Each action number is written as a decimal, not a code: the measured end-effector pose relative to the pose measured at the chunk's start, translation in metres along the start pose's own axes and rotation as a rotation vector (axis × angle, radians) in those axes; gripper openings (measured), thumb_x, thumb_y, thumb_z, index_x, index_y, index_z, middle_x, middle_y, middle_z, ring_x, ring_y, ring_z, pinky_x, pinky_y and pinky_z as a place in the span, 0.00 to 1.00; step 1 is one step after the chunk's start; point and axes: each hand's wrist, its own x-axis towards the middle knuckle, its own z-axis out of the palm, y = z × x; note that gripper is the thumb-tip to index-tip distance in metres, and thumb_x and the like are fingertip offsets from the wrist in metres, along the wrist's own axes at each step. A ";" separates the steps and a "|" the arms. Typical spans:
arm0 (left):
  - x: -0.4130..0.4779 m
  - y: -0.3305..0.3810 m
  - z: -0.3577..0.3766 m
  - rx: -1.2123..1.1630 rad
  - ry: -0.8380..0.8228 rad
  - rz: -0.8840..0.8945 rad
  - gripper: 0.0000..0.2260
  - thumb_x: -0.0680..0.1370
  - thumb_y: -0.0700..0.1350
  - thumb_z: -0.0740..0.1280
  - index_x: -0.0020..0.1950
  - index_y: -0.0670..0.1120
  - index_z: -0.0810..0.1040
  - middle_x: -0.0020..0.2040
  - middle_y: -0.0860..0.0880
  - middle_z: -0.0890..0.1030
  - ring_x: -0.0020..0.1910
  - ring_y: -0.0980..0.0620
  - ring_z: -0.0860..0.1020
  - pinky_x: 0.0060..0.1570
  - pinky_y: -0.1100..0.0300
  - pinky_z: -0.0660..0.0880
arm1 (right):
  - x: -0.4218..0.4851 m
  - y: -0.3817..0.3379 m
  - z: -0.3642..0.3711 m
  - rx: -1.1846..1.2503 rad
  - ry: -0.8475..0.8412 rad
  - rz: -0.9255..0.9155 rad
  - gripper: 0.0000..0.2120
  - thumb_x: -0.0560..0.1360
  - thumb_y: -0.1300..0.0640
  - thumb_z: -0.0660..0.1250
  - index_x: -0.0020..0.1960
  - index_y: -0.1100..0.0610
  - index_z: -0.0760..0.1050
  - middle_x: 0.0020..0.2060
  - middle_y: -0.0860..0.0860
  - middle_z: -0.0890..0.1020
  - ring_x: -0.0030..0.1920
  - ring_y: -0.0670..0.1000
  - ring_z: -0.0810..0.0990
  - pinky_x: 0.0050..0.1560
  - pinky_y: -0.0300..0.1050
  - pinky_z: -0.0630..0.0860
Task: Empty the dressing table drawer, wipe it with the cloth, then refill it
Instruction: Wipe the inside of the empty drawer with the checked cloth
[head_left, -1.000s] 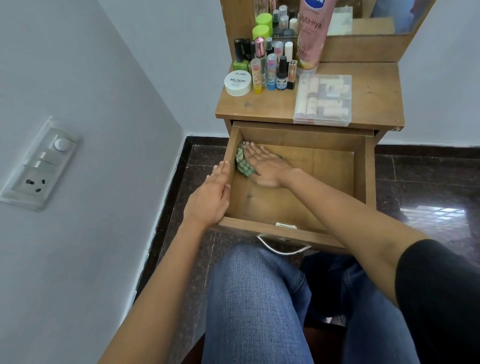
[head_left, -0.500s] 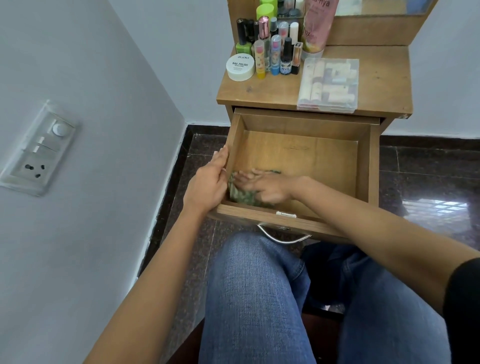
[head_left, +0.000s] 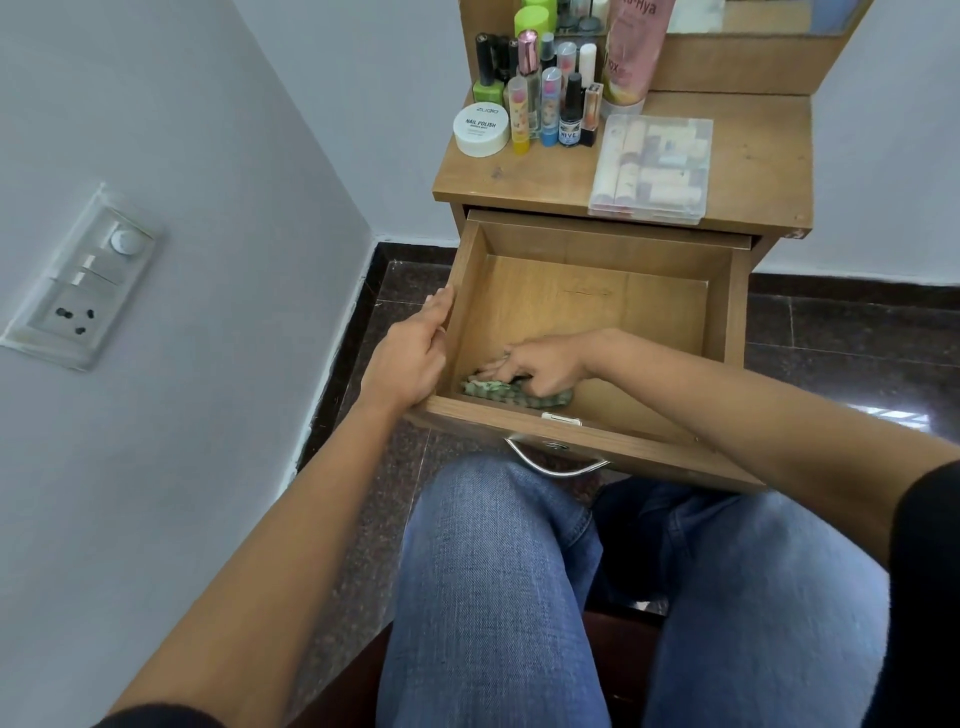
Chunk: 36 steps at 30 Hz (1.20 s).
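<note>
Cloth (head_left: 514, 392): small, green-patterned, bunched up. Judged light, soft and limp, so it is best driven from above with fingers spread over it; a pinch at one edge would only let it trail. Some drag on the bare wood is expected.

It lies on the drawer (head_left: 737, 332) floor in the front-left corner, tight against the front wall. The drawer is pulled fully out and otherwise emptied.

Right hand (head_left: 540, 364): fingers bent and close together over the cloth, knuckles raised, pressing it down in a loose grip. The thumb is hidden.

Left hand (head_left: 410, 358): the drawer's left wall is held near the front corner, thumb over the rim, steadying it.

The contents are parked on the worktop (head_left: 753, 156): bottles at the back-left, a clear box (head_left: 652, 171) at the front edge.

Against 1.0 s ago: the cloth was at the back-left corner under a flat palm and has been dragged forward along the left wall. Against 0.5 s ago: nearly the same spot, now pushed harder into the front wall. The left hand's hold is unchanged.
</note>
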 end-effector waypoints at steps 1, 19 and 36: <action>0.000 -0.001 0.000 0.002 -0.002 -0.005 0.26 0.80 0.36 0.53 0.77 0.52 0.60 0.75 0.50 0.64 0.75 0.57 0.58 0.68 0.64 0.58 | -0.006 0.005 0.002 0.009 -0.007 0.004 0.23 0.73 0.69 0.59 0.67 0.59 0.71 0.76 0.46 0.56 0.76 0.45 0.47 0.77 0.50 0.42; 0.002 -0.005 0.001 -0.028 -0.041 -0.017 0.25 0.81 0.42 0.53 0.78 0.55 0.57 0.76 0.52 0.64 0.73 0.53 0.64 0.67 0.55 0.66 | -0.047 0.031 0.020 -0.247 -0.027 -0.020 0.35 0.74 0.68 0.56 0.74 0.45 0.52 0.74 0.36 0.47 0.76 0.43 0.43 0.77 0.53 0.46; -0.003 0.002 -0.002 0.076 -0.052 -0.023 0.26 0.81 0.41 0.54 0.78 0.56 0.56 0.77 0.54 0.62 0.72 0.50 0.67 0.68 0.49 0.68 | 0.014 -0.012 0.006 -0.285 0.208 0.052 0.34 0.74 0.70 0.54 0.76 0.50 0.56 0.77 0.48 0.52 0.77 0.49 0.48 0.77 0.53 0.46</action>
